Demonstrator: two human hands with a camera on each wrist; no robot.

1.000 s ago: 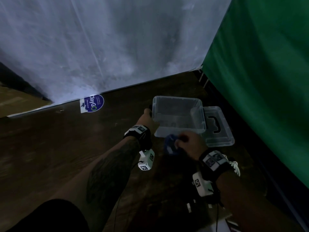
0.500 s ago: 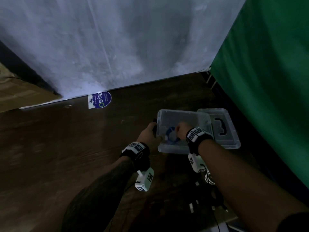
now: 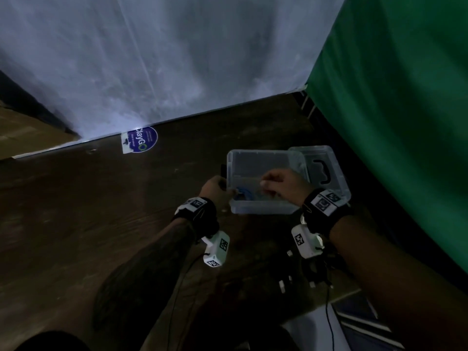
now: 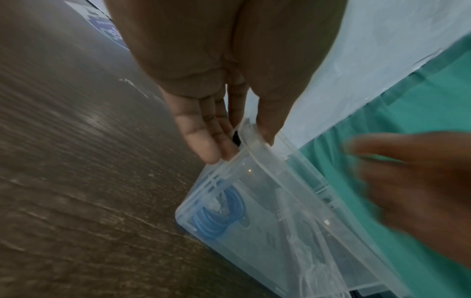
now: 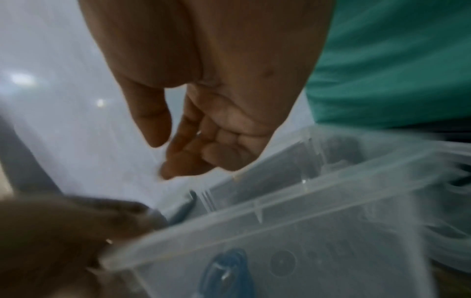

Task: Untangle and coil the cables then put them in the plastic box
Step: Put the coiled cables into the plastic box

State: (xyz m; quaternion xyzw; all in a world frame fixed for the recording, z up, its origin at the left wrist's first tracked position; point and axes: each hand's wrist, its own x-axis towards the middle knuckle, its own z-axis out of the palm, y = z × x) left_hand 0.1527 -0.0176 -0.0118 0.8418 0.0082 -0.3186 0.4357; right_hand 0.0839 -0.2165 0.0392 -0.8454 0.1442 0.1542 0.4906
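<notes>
A clear plastic box point(image 3: 263, 208) stands open on the dark wooden table. A coiled blue cable point(image 3: 242, 195) lies inside it at the near left corner, also seen through the wall point(image 4: 219, 214) point(image 5: 226, 268). My left hand point(image 3: 219, 186) pinches the box's left rim point(image 4: 267, 161), thumb inside and fingers outside point(image 4: 203, 145). My right hand point(image 3: 274, 183) hovers just over the box with loosely curled fingers point(image 5: 183, 161) and holds nothing. More dark cables with white plugs point(image 3: 307, 276) lie on the table below my right wrist.
The box's clear lid point(image 3: 326, 158) with a black handle lies against its right side. A green curtain point(image 3: 395, 110) hangs close on the right and a white sheet point(image 3: 177, 59) at the back. A blue round sticker point(image 3: 141, 143) sits near the table's far edge.
My right hand carried the blue coil from in front of the box into it, let go, and now hovers empty above. My left hand kept its hold on the box's left side.
</notes>
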